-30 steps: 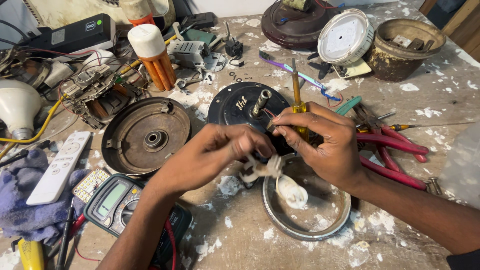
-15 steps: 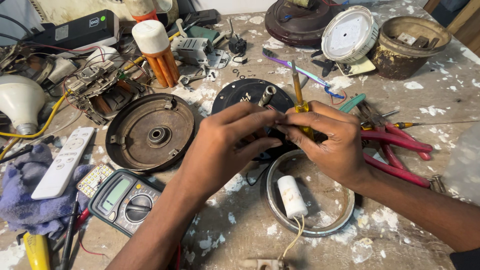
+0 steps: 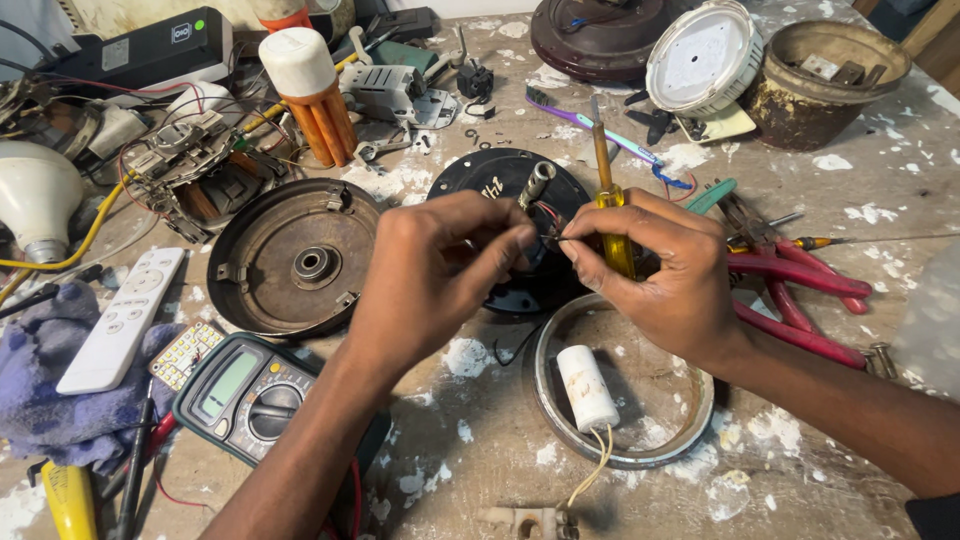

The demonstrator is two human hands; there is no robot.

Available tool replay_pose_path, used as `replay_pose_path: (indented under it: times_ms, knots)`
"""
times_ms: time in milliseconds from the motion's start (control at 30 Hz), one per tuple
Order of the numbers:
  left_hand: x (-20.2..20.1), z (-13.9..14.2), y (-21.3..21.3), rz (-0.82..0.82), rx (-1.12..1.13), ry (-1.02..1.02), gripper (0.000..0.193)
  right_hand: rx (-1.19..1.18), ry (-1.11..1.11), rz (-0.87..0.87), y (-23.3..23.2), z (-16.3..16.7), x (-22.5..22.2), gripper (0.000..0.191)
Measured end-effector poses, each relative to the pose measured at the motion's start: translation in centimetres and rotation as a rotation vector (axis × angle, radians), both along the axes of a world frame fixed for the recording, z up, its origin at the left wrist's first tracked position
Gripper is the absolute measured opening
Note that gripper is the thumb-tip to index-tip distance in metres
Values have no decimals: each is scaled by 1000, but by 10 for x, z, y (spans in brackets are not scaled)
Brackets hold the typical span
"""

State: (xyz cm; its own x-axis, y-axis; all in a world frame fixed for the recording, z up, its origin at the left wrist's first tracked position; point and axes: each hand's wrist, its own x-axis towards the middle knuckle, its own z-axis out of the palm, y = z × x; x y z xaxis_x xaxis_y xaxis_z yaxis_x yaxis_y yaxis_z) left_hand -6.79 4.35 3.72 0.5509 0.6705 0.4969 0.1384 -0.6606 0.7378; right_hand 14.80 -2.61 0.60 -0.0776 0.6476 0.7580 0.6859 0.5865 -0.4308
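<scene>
Over the round black motor [image 3: 505, 185], both hands pinch thin wires [image 3: 549, 214], right hand [image 3: 665, 270] gripping a yellow screwdriver [image 3: 612, 205].

Overall light: bright, even, soft; daylight-like, no hard beam.
Source: seems to come from above and the far side; cannot tell exactly.
Shadows: soft, short; darkest under the left hand [image 3: 440, 265] and right hand [image 3: 665, 270], falling on the black motor disc [image 3: 500, 180] and toward the near edge.
Glare: mild sheen on the white round cover [image 3: 705, 55] and on the white bulb [image 3: 35, 200]; faint reflection on the multimeter [image 3: 250, 395] screen.
Focus: centre sharp; fine wires at the fingertips readable.
Blur: slight softness on forearms at the bottom edge; a pale object at the right edge is out of focus.
Distortion: wide-angle stretch at the corners; table [image 3: 800, 470] edges bow.
</scene>
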Motion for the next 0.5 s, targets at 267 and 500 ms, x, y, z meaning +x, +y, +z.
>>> replay_pose_path:
  times_ms: [267,500]
  knots:
    - [2,2,-1,-16,125,123,31,2,5,-10,0,-3,4,19]
    - [9,6,-3,-76,-87,102,28,-28,53,31,3,-6,6,19]
